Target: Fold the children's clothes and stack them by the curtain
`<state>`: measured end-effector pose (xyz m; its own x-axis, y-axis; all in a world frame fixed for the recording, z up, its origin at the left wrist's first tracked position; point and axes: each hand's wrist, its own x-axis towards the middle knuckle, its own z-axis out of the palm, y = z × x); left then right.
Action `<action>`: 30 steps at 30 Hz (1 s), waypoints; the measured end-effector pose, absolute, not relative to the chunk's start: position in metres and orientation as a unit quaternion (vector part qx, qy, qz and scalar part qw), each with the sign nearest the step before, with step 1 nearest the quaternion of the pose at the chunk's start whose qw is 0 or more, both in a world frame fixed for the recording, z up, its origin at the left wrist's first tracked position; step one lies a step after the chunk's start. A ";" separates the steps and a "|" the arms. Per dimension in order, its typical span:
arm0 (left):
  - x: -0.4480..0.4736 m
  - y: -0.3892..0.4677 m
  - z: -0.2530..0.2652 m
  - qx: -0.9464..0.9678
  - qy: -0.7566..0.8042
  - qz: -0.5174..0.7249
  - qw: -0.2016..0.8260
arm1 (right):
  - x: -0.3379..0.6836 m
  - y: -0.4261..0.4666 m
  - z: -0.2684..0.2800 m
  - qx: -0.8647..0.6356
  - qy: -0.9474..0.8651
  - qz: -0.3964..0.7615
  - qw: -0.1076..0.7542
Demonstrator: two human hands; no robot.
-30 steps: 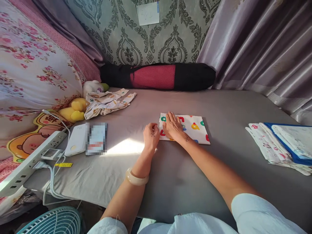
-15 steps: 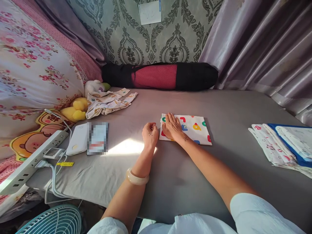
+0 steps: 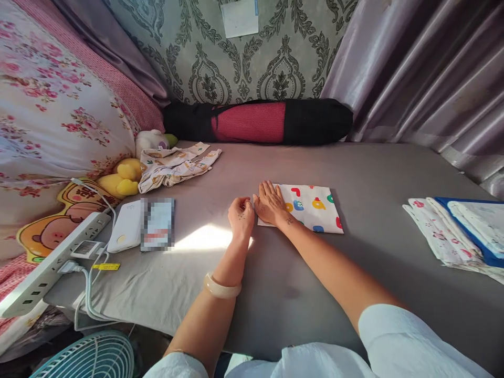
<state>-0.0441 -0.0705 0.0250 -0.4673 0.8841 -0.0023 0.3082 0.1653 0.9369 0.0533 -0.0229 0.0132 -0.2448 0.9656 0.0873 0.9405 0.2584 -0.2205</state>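
One curled left hand (image 3: 241, 218) is nearest; I can't tell if it pinches anything. The right hand (image 3: 270, 205) lies flat on the left end of a folded cloth (image 3: 315, 207), long from left to right, white with bright shapes.

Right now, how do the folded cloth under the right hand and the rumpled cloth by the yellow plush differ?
Folded cloth lies flat and roughly rectangular; rumpled cloth lies loose and creased.
Folded cloth has bold, bright shapes; rumpled cloth has a muted print.
Both: pale, patterned fabric on the grey sheet.
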 end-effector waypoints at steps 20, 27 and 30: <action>-0.042 -0.068 0.018 0.441 0.685 0.488 0.313 | 0.059 -0.059 0.026 -0.569 -0.814 0.085 0.075; -0.038 -0.072 0.018 0.542 0.664 0.456 0.239 | 0.071 -0.052 0.024 -0.566 -0.809 0.098 0.122; -0.035 -0.072 0.009 0.641 0.620 0.425 0.156 | 0.089 -0.046 0.023 -0.593 -0.790 0.075 0.137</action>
<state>-0.0351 -0.0717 0.0089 -0.1307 0.9272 0.3511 0.6621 -0.1820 0.7270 0.0891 -0.0464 0.0231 -0.2600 0.9570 0.1288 0.9160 0.2866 -0.2807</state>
